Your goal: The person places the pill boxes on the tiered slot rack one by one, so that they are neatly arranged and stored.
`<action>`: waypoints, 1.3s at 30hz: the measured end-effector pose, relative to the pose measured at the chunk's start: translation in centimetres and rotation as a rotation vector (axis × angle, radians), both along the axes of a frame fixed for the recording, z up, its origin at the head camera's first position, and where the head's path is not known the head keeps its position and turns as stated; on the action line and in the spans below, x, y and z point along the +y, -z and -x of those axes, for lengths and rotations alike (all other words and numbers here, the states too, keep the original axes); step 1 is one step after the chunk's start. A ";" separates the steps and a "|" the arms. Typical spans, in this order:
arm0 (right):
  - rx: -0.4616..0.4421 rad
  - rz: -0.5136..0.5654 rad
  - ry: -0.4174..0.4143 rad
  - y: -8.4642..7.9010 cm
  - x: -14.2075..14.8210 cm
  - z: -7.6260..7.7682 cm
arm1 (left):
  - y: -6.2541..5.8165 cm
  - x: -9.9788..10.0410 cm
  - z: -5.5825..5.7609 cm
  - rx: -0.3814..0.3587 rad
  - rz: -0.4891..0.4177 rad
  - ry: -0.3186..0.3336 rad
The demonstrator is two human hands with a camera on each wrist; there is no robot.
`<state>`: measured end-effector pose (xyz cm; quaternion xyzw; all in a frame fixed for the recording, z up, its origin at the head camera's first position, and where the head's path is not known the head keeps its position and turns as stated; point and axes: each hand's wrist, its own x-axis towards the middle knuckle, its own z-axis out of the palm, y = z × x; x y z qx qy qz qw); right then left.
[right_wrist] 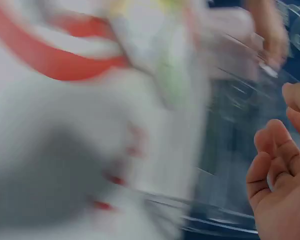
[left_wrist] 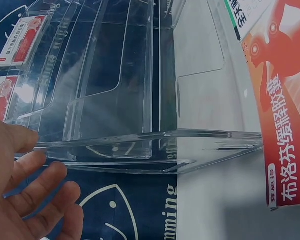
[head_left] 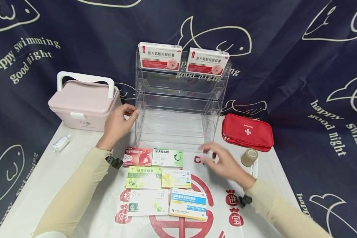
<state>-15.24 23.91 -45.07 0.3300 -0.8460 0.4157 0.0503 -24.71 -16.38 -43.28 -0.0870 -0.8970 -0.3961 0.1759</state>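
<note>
A clear plastic tiered rack point(head_left: 178, 130) stands on the table, with two red-and-white medicine boxes point(head_left: 160, 57) in its top tier. My left hand point(head_left: 120, 124) is at the rack's left side, thumb and fingertips right at its edge. In the left wrist view, the loosely bent fingers point(left_wrist: 55, 182) show beside the clear side panel. Holding nothing, my right hand point(head_left: 223, 162) hovers before the rack's front right corner, its fingers point(right_wrist: 277, 150) loosely curved. Several medicine boxes lie in rows before the rack, among them a red box point(head_left: 138, 156) and a blue-and-white box point(head_left: 188, 203).
A pink lidded case point(head_left: 83, 102) with a white handle stands left of the rack. At right lie a red first-aid pouch point(head_left: 247, 132) and a tan bandage roll point(head_left: 249, 157). A small white wrapped roll point(head_left: 60, 143) is near the table's left edge. A dark patterned cloth hangs behind.
</note>
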 end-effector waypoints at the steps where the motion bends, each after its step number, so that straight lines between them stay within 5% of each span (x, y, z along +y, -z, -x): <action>1: -0.047 -0.017 -0.010 1.2 0.0 -1.3 | 0.0 0.0 0.1 0.000 -0.002 0.004; 6: -0.242 -0.068 -0.032 5.7 -0.3 -6.6 | 0.0 0.1 0.2 0.000 -0.010 0.008; 12: -0.307 -0.093 0.024 7.5 -0.3 -9.3 | 0.0 0.1 0.1 0.022 -0.023 0.005; 29: -0.231 -0.269 0.080 7.5 0.7 -10.6 | -0.1 0.4 0.2 0.017 -0.017 0.009; 39: -0.271 -0.112 0.069 7.9 0.8 -10.6 | 0.0 0.3 0.1 0.016 -0.027 0.000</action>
